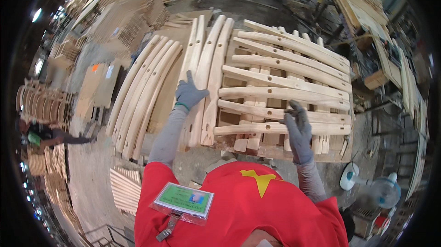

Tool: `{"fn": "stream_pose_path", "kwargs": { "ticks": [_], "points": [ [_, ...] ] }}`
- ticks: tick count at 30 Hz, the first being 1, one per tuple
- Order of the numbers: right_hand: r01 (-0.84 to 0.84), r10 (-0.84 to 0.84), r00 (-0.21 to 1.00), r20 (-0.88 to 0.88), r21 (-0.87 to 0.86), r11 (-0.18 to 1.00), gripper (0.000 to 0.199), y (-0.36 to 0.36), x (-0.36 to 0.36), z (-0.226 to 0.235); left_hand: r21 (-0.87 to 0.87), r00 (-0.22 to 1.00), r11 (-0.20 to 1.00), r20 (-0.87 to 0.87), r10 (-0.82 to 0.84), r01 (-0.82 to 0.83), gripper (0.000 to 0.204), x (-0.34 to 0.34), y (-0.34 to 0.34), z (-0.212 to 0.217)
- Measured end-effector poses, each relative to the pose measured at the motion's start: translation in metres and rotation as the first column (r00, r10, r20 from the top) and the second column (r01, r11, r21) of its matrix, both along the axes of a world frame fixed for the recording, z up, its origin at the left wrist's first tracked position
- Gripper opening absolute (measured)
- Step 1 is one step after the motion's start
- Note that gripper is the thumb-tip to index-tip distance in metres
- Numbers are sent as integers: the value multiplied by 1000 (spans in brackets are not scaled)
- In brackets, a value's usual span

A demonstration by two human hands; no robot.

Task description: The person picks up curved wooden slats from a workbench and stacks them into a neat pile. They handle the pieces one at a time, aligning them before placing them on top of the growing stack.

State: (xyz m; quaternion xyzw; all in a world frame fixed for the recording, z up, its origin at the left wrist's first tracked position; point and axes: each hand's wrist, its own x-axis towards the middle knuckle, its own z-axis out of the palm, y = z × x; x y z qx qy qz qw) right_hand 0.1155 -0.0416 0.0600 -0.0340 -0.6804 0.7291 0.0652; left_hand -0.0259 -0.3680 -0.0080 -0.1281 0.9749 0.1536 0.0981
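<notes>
Soft light fills the center, and dark, bent edges (a lamp (36, 15) glares upper left) seem blurred.

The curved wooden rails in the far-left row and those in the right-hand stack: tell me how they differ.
Direction: the far-left row runs away from the person, while the top rails of the right-hand stack lie crosswise.
Spacing: the far-left row is packed closely; the right-hand stack's top rails have gaps between them.
Layers: the right-hand stack shows rails crossing underneath; the far-left row shows none.
Both are pale, gently curved wood.
</notes>
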Motion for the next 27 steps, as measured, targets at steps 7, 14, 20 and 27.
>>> {"fn": "stream_pose_path", "kwargs": {
  "ticks": [7, 14, 20, 27],
  "points": [
    [-130, 112, 980, 162, 101, 986, 44, -16, 23, -36, 928, 997, 371, -56, 45, 36, 103, 9, 23, 19],
    [-276, 240, 961, 141, 385, 881, 90, 19, -15, -8, 966, 984, 183, -177, -30, 180, 94, 23, 207, 19],
    [-56, -46, 964, 261, 373, 926, 100, 133, -10, -41, 904, 986, 398, -164, -15, 157, 100, 59, 358, 20],
    [-6, 88, 974, 207, -366, 931, 83, 245, -3, -75, 729, 963, 633, -242, -118, 261, 104, 67, 454, -9]
  ]
}}
